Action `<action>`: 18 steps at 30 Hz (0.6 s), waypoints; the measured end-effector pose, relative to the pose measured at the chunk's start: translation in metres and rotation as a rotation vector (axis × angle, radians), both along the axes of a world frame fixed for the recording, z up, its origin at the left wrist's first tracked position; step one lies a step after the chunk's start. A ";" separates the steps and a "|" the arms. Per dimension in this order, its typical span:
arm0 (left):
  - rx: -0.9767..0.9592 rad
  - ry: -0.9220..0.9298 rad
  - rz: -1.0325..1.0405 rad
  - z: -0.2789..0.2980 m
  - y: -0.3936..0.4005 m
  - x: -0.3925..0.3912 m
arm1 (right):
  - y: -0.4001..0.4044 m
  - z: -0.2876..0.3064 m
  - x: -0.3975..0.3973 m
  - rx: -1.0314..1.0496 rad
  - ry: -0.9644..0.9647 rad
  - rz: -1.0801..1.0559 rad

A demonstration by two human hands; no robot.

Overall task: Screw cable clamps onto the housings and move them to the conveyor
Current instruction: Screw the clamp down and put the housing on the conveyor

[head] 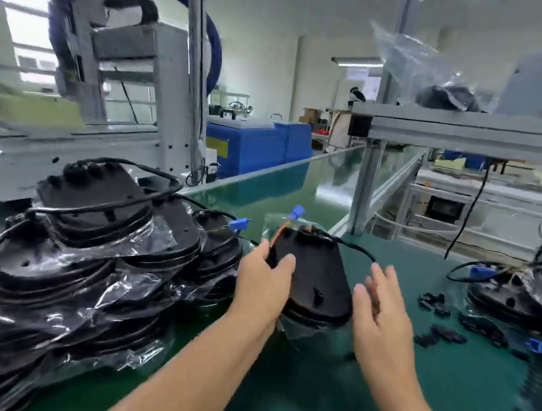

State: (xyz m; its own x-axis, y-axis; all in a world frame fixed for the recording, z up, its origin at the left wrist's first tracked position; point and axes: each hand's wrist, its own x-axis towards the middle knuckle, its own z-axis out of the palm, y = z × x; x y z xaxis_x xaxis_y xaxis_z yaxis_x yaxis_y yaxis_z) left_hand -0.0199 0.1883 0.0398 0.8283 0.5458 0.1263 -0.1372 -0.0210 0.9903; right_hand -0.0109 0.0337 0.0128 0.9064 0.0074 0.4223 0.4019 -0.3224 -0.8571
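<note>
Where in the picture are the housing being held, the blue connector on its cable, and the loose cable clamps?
housing [317, 278]: head view, on its flat black top.
blue connector [297, 212]: head view, on its plastic body.
cable clamps [434, 301]: head view, on one black clamp lying on the green mat.

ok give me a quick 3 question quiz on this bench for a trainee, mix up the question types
1. True or false: the left hand grips the housing in the middle of the bench.
2. Where do the loose cable clamps lie? A) on the conveyor belt B) on the green mat to the right of the right hand C) on top of the bagged stack
3. Fill in: the connector on the held housing's wire is ____ in colour.

Key: 1 true; 2 B; 3 blue
</note>
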 end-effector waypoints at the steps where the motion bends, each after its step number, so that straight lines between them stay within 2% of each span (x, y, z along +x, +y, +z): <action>1: 0.016 -0.007 0.044 0.004 0.004 0.013 | 0.006 -0.002 0.010 0.034 0.026 0.031; 5: 0.132 0.112 0.190 0.010 0.017 0.064 | 0.023 -0.009 0.047 0.064 0.113 0.097; 8: 0.062 0.220 0.331 0.010 0.023 0.103 | 0.027 -0.014 0.067 0.084 0.158 0.137; 11: -0.179 0.266 0.462 0.005 0.033 0.135 | 0.029 -0.024 0.078 0.079 0.218 0.157; 15: -0.126 0.256 0.524 -0.013 0.049 0.164 | 0.027 -0.036 0.084 0.076 0.237 0.156; 18: -0.103 0.330 0.642 -0.018 0.048 0.175 | 0.026 -0.043 0.090 0.073 0.226 0.153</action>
